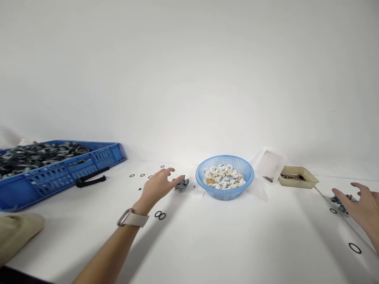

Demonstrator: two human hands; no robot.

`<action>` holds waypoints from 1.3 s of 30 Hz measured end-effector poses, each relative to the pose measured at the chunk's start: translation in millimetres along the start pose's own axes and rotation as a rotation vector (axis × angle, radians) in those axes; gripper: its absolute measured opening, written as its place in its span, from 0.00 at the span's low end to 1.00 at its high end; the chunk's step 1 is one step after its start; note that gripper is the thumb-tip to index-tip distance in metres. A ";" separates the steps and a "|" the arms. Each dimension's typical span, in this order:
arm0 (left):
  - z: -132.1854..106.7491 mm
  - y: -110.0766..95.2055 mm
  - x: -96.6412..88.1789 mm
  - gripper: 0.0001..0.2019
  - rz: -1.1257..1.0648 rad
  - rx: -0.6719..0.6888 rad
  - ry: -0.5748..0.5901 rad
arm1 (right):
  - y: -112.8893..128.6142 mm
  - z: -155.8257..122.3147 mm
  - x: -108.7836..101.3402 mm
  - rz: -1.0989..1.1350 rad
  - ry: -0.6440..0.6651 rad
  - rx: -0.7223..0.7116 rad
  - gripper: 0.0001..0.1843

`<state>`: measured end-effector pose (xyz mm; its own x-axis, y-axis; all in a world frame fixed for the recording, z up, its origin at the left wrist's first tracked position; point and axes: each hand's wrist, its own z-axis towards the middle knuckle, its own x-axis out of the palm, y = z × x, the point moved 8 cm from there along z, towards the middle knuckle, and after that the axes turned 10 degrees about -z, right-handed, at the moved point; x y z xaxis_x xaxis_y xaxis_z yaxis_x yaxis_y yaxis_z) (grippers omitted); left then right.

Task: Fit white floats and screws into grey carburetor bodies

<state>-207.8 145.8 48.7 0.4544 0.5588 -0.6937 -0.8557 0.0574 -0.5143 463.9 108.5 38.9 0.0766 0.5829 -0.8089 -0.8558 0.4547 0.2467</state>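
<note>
My left hand (160, 183), with a watch on the wrist, reaches over the white table beside a small grey part (181, 184). Its fingers are spread and partly cover that part; I see nothing held in it. At the far right my right hand (363, 205) hovers with fingers apart over a small pile of grey and brassy pieces (340, 202), partly hidden by the fingers. A black ring (333, 211) lies just below that pile, and a larger black ring (354, 248) is nearer to me.
A blue crate (109, 156) of dark parts stands left, with black-handled pliers (92, 179) before it. A blue basket (201, 182) holds white rings. Right of it are a white tray (270, 163) and a cream bin (310, 181). Black rings (160, 215) lie on the table (237, 244).
</note>
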 end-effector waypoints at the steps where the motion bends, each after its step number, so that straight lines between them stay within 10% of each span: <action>1: -1.1 7.3 9.8 0.27 0.044 -0.031 0.036 | 3.3 -1.1 0.4 -0.002 0.009 0.006 0.39; 6: -17.1 17.4 50.7 0.31 0.162 -0.077 0.148 | 22.0 -5.1 8.0 0.054 0.077 -0.015 0.32; 13: -22.2 8.6 62.9 0.24 0.190 -0.068 0.149 | 37.4 -11.4 16.2 0.147 0.021 -0.132 0.27; 21: -24.5 -18.4 35.2 0.26 0.124 0.097 0.139 | 49.3 -15.9 19.8 0.182 0.048 -0.161 0.25; 27: -51.7 -84.0 4.5 0.26 0.078 0.423 0.310 | 86.4 -41.0 0.9 0.442 0.001 -0.311 0.22; 35: -156.1 -211.1 23.3 0.30 0.057 1.141 0.427 | 189.9 -164.4 -8.4 1.053 0.890 -0.571 0.25; 39: -184.4 -236.4 46.5 0.27 0.088 1.327 0.411 | 199.7 -195.0 -6.0 1.127 0.999 -0.558 0.33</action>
<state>61.3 5.7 44.9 0.2290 0.3345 -0.9141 -0.3725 0.8977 0.2352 192.7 64.5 -11.0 -0.8489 -0.3190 -0.4214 -0.3301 -0.3028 0.8941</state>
